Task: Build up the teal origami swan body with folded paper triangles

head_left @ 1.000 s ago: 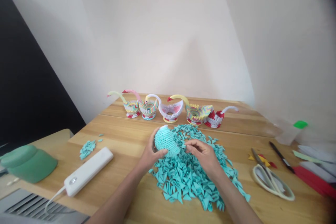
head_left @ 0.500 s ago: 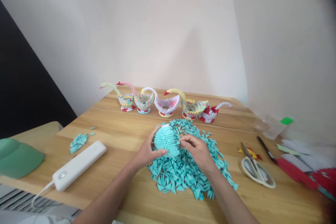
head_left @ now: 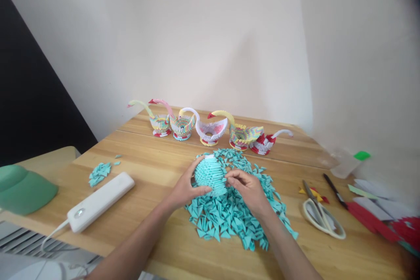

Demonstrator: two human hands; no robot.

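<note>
A rounded turquoise model [head_left: 210, 176] built of folded paper pieces, with a white patch on top, is held above the table. My left hand [head_left: 187, 186] grips it from the left, thumb in front and fingers behind. At its right edge, my right hand [head_left: 246, 189] has thumb and forefinger pinched together; whatever lies between the fingertips is too small to make out. Under and around both hands spreads a big heap of loose turquoise folded paper triangles [head_left: 226, 221].
Several folded-paper swans [head_left: 211, 131] stand in a row at the back. On the left are a small turquoise pile [head_left: 99, 174], a white power bank [head_left: 101, 201] with a cable and a green cap [head_left: 26, 190]. Scissors [head_left: 323, 218], a black pen [head_left: 334, 190] and red paper [head_left: 370, 221] lie right.
The view has shifted slightly. Both hands keep almost the same pose at the turquoise model, the right fingers still at its right edge.
</note>
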